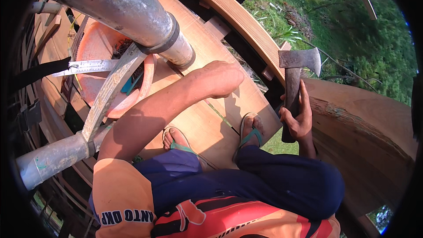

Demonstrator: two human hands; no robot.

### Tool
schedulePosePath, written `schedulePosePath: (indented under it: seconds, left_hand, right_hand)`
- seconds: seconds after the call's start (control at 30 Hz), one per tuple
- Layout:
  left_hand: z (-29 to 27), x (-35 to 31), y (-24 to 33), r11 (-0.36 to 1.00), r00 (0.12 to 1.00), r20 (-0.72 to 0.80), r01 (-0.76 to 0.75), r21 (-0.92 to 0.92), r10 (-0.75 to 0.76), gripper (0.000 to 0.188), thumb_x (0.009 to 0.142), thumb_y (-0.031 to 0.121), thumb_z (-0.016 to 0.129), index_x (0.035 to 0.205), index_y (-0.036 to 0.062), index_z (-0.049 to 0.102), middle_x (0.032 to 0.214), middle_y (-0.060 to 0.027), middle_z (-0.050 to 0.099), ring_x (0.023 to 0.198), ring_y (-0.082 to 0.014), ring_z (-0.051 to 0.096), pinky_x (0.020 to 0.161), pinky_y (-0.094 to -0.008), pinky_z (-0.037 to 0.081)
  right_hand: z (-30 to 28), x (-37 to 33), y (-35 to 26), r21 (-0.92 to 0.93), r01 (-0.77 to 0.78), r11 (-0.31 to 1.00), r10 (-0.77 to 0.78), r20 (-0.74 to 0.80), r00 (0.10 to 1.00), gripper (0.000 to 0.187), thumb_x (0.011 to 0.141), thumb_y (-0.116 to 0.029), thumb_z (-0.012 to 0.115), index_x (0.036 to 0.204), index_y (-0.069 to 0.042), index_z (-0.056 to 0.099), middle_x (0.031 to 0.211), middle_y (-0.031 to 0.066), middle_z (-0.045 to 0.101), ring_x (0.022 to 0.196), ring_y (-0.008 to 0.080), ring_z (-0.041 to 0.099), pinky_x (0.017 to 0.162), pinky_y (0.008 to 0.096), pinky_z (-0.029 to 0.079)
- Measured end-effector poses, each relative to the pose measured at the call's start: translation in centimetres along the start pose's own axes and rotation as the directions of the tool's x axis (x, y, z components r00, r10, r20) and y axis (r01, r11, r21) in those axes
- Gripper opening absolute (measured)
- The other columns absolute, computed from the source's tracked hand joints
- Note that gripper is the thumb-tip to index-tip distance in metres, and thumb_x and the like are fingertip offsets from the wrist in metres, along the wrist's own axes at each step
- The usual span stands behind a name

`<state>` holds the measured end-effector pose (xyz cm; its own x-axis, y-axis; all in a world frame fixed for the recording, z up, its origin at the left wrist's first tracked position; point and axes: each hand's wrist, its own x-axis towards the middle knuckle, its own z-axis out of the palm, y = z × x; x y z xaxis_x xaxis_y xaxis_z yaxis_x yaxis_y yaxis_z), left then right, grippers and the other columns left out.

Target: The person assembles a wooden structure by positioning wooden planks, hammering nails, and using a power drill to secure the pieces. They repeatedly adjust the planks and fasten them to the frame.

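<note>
My right hand (301, 117) holds an axe (292, 86) upright by its dark handle, with one finger stretched up along it. The grey metal head is uppermost, its cutting edge facing right. My left hand (225, 79) is curled into a fist above the pale planks (211, 53), left of the axe. Its fingers are turned away, so whatever they may hold is hidden. Beneath my hands, my feet in green-strapped sandals (251, 134) rest on the planks.
At upper left a thick metal pipe (128, 11) crosses above an orange basin (94, 46) holding tools. A metal ruler (94, 66) and a weathered wooden strip (110, 90) lie across it. Curved timber (365, 123) with a rough edge stands at right. A grooved beam (240, 15) borders the greenery.
</note>
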<state>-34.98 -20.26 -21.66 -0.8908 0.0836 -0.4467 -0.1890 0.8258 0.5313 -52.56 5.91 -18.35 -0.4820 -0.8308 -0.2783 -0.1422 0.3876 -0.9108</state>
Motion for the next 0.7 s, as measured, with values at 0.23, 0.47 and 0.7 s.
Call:
schedulePosePath:
  seconds: [0.23,0.47,0.7]
  left_hand:
    - [7.0,-2.7,-3.9,0.794,0.703,-0.508,0.132,-0.593,-0.497,0.017,0.094,0.013,0.061,0.097,-0.0033,0.067,0.085,-0.0232,0.070,0.083,-0.0405,0.070,0.079,-0.0484,0.054]
    - [12.9,3.8,-2.1,0.895,0.599,-0.665,0.307,-0.324,-0.446,0.013,0.093,0.005,0.061,0.104,-0.0016,0.060,0.101,-0.0220,0.061,0.095,-0.0416,0.069,0.082,-0.0507,0.058]
    - [16.4,6.5,-2.8,0.922,0.674,-0.643,0.360,-0.145,-0.364,0.017,0.092,0.009,0.057,0.104,-0.0037,0.060,0.107,-0.0229,0.063,0.093,-0.0423,0.071,0.078,-0.0492,0.060]
  right_hand:
    - [2.2,2.3,4.0,-0.110,0.002,0.994,0.020,0.197,0.980,0.095,0.085,-0.001,0.070,0.168,-0.004,0.022,0.115,0.0202,0.072,0.092,0.0239,0.072,0.094,0.0386,0.055]
    - [5.5,0.9,11.1,-0.150,0.168,0.974,-0.111,0.327,0.939,0.096,0.085,0.005,0.065,0.169,-0.006,0.020,0.120,0.0151,0.069,0.103,0.0198,0.067,0.091,0.0341,0.056]
    - [5.9,-0.5,11.5,-0.036,-0.113,0.993,0.119,0.279,0.953,0.095,0.085,0.000,0.067,0.168,-0.002,0.020,0.127,0.0199,0.065,0.113,0.0262,0.067,0.098,0.0390,0.055]
